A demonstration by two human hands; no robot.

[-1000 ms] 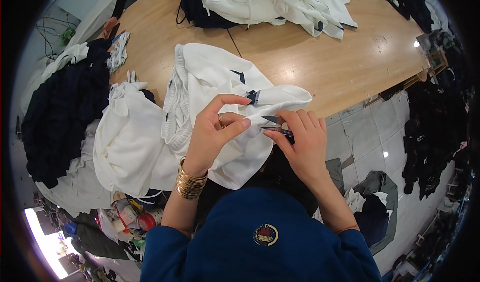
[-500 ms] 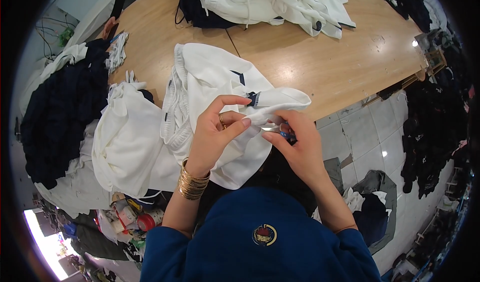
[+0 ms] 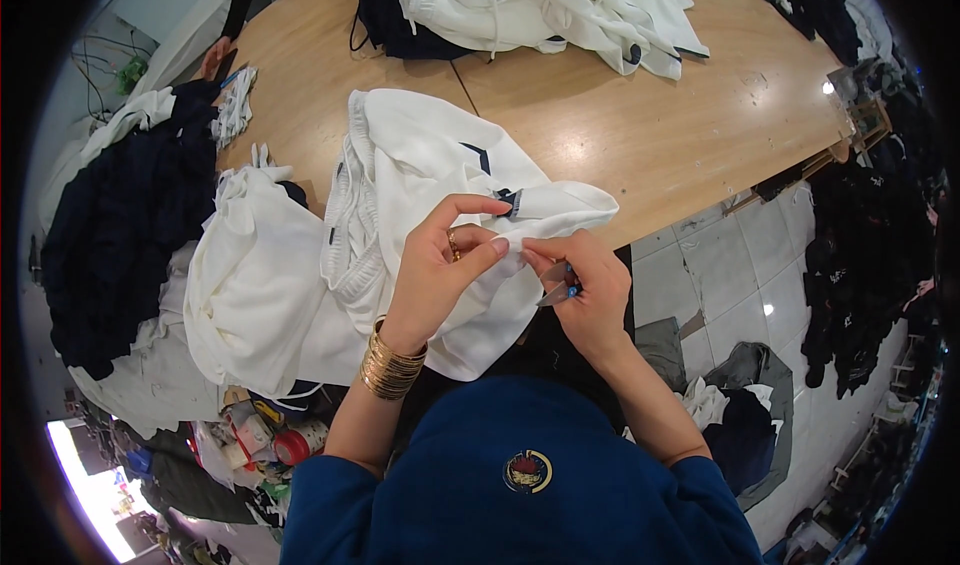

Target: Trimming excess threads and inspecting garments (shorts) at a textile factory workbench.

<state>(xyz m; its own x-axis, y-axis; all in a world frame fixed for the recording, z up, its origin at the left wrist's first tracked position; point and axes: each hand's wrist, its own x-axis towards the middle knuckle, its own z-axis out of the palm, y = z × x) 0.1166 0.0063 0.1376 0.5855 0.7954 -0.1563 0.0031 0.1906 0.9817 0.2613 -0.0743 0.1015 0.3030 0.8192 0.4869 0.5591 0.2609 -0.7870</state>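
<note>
White drawstring-type pants (image 3: 420, 150) with a gathered elastic waistband and dark navy trims lie across the table's near edge. My left hand (image 3: 435, 275), bangles at its wrist, pinches a raised fold of them between thumb and fingers, beside a small navy patch (image 3: 508, 201). Close on its right, my right hand (image 3: 596, 290) pinches the same fold with thumb and forefinger. Tucked in that right hand is a pair of small thread snips (image 3: 558, 290), with metal blades and a blue part; their blades point left, away from the pinched fabric.
More white garments (image 3: 560, 5) are heaped at the table's (image 3: 700, 125) far side. Another white garment (image 3: 250, 275) and a navy pile (image 3: 120, 235) lie left. A grey sack (image 3: 775, 375) of cloth stands on the tiled floor at right. Another person's hand (image 3: 216, 57) shows far left.
My right hand has turned and shifted slightly; its thumb and forefinger now pinch the fold beside my left fingers. The snips' blades have swung down, away from the cloth.
</note>
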